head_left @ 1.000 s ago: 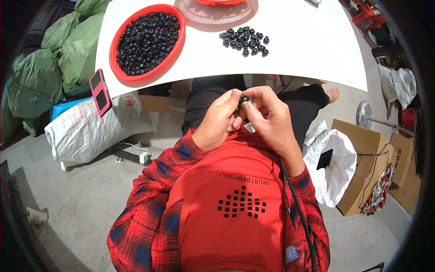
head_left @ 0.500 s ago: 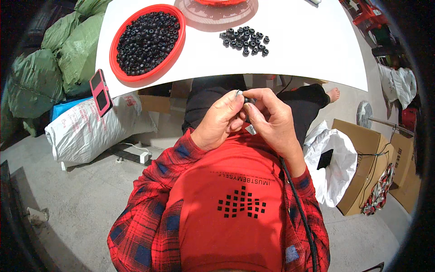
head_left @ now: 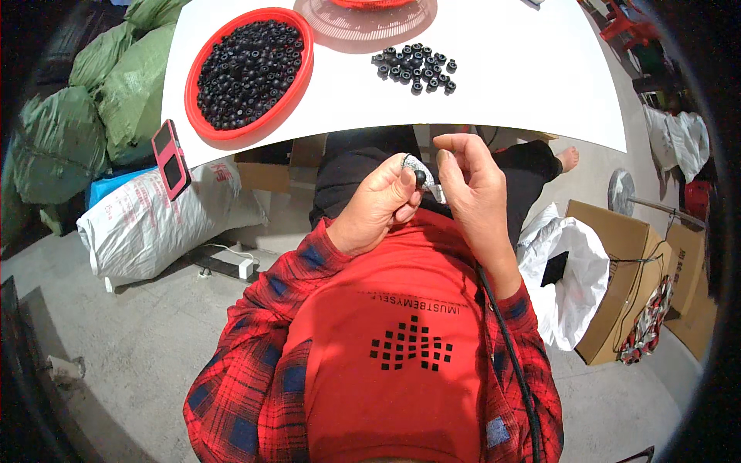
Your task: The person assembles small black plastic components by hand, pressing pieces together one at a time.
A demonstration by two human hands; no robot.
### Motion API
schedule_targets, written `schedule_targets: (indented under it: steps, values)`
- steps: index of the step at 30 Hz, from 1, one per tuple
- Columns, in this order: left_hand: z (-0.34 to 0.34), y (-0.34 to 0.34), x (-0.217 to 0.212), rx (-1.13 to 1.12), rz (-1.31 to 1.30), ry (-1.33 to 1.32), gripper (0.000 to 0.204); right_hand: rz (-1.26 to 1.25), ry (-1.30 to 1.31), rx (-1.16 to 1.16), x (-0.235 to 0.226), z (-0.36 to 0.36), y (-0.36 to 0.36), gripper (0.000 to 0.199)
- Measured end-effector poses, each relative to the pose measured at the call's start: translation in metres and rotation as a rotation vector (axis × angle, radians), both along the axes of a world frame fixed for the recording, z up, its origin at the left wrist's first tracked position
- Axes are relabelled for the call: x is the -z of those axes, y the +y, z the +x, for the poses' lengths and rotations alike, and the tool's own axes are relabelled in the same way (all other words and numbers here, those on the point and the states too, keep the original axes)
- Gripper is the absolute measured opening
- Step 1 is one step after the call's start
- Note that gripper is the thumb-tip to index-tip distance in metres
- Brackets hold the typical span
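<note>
My left hand (head_left: 380, 202) is closed, with thumb and forefinger pinching a small round black part (head_left: 421, 177). Against that part lies a grey strip (head_left: 417, 164) with a pale end hanging toward my other hand; its exact kind is unclear. Just to the right, my right hand (head_left: 472, 179) has come off the black part, its thumb and forefinger apart with nothing seen between them. Beyond my hands, several similar black parts (head_left: 417, 65) lie loose on the white table (head_left: 494, 92). A red basin (head_left: 309, 73) at the far left is filled with many more.
Another red container (head_left: 374, 3) and its basket-like shadow are at the table's far edge. A pink-and-black phone (head_left: 170, 160) is by the left corner. White sack (head_left: 154, 224) and green bags (head_left: 58, 143) stand left; an open white bag (head_left: 567, 285) and cardboard box (head_left: 610, 231) stand right.
My right hand has moved right, away from the left, and its fingers have parted. The black part and grey strip now show more in my left hand.
</note>
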State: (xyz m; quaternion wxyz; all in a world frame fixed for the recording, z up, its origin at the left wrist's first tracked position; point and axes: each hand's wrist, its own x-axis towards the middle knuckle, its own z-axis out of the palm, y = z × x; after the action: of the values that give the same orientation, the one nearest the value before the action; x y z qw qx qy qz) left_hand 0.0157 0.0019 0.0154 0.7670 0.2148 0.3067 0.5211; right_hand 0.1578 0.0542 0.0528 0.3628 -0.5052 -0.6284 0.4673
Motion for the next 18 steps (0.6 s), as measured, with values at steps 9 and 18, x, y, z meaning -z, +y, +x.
schedule_targets:
  steps: [9,18]
  values:
    - [-0.0014,-0.0007,0.0013,0.037,0.046,0.075,0.029,0.013,-0.059,0.005,0.0041,-0.0016,-0.0003,0.014]
    - [-0.0013,-0.0010,0.0043,0.043,0.054,0.094,0.027,0.009,-0.056,0.003,0.0028,-0.0022,-0.0002,0.014]
